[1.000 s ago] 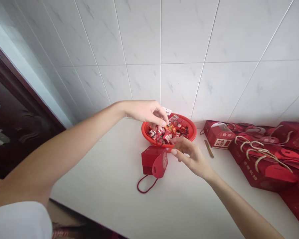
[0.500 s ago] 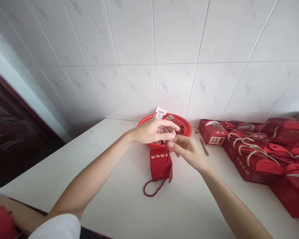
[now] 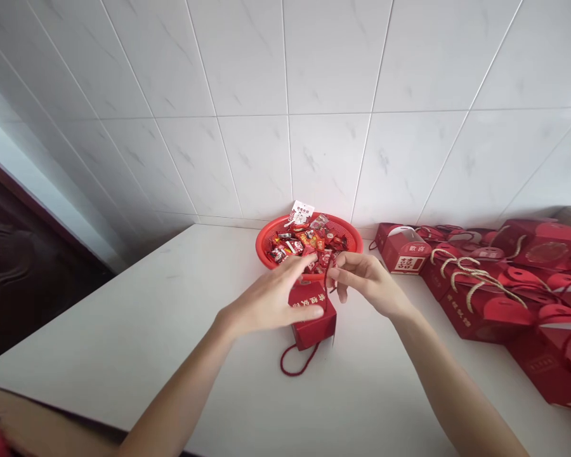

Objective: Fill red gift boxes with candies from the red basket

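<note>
Fingers [image 3: 354, 260] of the right hand [image 3: 371, 289] are pinched on a thin dark red cord [image 3: 326, 289]; those of the left hand [image 3: 261, 301] are wide, the thumb well apart from the forefinger. Whether the left thumb touches the card below cannot be told. The small red box [image 3: 315, 331], of smooth folded card with gold characters, lies between the basket and the table's front edge. From its near end a twisted loop [image 3: 294, 374] curves onto the table.

Surroundings: many red card boxes [image 3: 476, 317] crowd the table's right side, several with pale rope handles [image 3: 473, 279]. The oval basket [image 3: 261, 251], red perforated plastic, stands near the back edge, right of the back-left corner, holding glossy wrapped sweets [image 3: 309, 240] and a white printed tag [image 3: 303, 211]. The left hand covers part of the small red box and of the basket's front rim.

Setting: a wall of pale, grey-veined tiles [image 3: 252, 63]; a smooth white table [image 3: 99, 355]; a dark panel with carved relief [image 3: 19, 254], beyond the left edge.
</note>
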`<state>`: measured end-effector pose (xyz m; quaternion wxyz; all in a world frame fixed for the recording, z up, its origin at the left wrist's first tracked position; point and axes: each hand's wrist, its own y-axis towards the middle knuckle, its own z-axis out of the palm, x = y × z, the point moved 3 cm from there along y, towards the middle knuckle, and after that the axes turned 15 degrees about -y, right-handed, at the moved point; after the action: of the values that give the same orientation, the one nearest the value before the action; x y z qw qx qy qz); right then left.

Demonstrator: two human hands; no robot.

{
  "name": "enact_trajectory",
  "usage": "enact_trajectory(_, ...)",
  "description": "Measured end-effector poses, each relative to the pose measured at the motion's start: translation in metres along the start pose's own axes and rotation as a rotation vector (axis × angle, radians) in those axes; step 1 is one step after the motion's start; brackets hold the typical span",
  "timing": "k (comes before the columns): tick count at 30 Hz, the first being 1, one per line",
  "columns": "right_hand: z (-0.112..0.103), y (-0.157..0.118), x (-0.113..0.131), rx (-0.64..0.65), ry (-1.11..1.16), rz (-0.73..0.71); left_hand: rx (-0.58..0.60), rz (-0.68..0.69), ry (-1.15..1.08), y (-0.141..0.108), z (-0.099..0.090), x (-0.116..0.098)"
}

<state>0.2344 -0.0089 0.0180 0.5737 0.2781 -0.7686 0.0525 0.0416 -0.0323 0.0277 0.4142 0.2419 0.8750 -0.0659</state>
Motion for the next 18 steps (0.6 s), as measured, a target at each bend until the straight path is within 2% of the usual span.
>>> enact_trajectory(3,-0.005,-0.002,0.004,-0.014,-0.005,0.027,0.124,-0.146,0.109,-0.006,0.024,0.007)
enact_trajectory(6,-0.011,-0.005,0.007,-0.012,0.003,0.044,0.149,-0.188,0.182,-0.005,0.042,0.012)
enact_trajectory(9,-0.018,-0.010,0.009,0.021,0.001,0.060,0.113,-0.172,0.235,-0.004,0.047,0.019)
enact_trajectory(12,-0.023,-0.018,0.013,0.121,-0.026,0.102,0.111,-0.069,0.219,-0.007,0.045,0.028)
enact_trajectory(15,-0.028,-0.027,0.020,0.225,-0.127,0.109,0.002,0.063,0.117,-0.016,0.041,0.043)
enact_trajectory(18,-0.030,-0.035,0.028,0.283,-0.260,0.073,-0.266,0.082,0.047,-0.030,0.039,0.065)
